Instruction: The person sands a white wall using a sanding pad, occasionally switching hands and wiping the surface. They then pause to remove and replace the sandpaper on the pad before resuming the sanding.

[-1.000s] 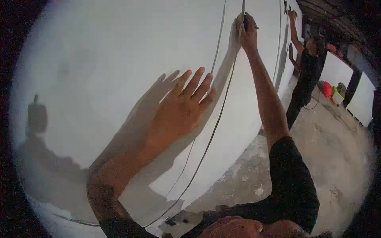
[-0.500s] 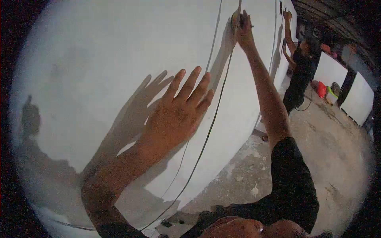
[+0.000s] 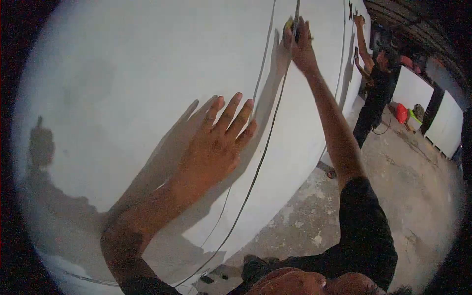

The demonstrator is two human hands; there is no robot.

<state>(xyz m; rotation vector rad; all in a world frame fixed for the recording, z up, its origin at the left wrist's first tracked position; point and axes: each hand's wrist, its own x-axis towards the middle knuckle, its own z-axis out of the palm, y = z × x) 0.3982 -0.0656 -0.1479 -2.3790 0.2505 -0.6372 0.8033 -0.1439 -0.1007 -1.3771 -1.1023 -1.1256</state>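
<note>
A large white panel point(image 3: 147, 59) fills the left and middle of the view. My left hand point(image 3: 214, 142) is at its surface with fingers spread and nothing in it, its shadow falling to the left. Higher up, my right hand point(image 3: 302, 49) is closed round a small dark and yellowish tool point(image 3: 289, 25) held against the panel. A dark cable point(image 3: 268, 135) hangs down from beside that hand, across the panel's face. The tool's shape is mostly hidden by my fingers.
At the right a co-worker in dark clothes point(image 3: 373, 98) reaches up to the same white surface. Behind them are white boards point(image 3: 413, 91), a red bag point(image 3: 401, 113) and a green item point(image 3: 415, 116) on the stained concrete floor point(image 3: 393, 182).
My left hand has moved slightly down and left, nearer its shadow. My right hand has shifted a little down with the tool. The co-worker appears slightly further right.
</note>
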